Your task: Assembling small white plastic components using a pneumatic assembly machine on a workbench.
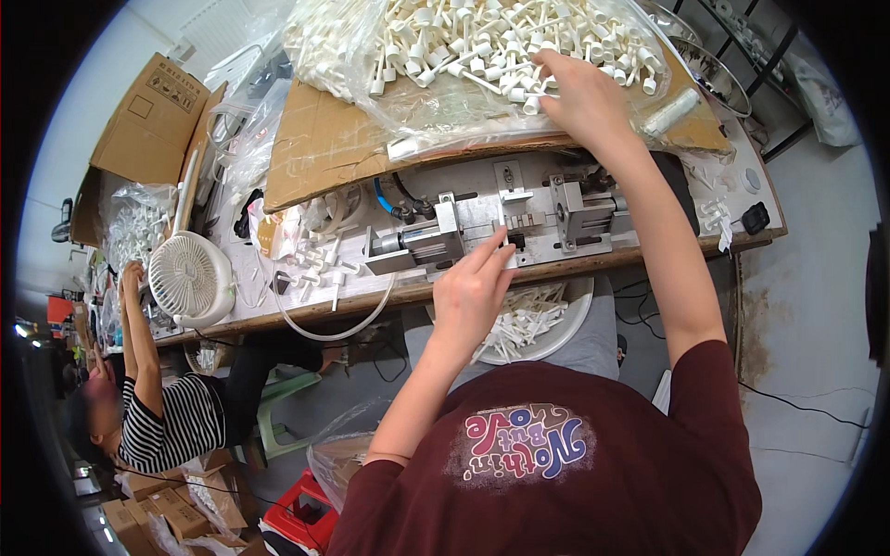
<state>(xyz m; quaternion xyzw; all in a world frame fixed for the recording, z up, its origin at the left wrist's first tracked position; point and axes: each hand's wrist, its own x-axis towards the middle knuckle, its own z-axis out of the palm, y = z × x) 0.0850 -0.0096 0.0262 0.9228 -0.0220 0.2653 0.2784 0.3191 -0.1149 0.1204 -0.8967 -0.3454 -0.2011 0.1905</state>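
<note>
White plastic parts point(436, 42), each a thin stem with a round cap, lie heaped on clear film on a cardboard sheet. At the heap's near right edge is my right hand point(589, 102), thumb and fingers apart among the parts. My left hand point(468, 295) is at the middle of a metal clamping fixture point(450, 227), its fingertips closed around a slim white plastic part point(504, 252). The fixture's right metal block point(582, 218) stands beyond that hand. A white basin point(579, 310) with many similar white pieces sits on my lap below the table edge.
The cardboard sheet point(311, 139) overhangs the fixture's back. Loose white parts point(320, 269) and a looping white tube point(348, 335) lie left of it, near a white fan point(192, 278). Another person point(181, 417) in stripes sits at the left. A black knob point(756, 218) is at the right corner.
</note>
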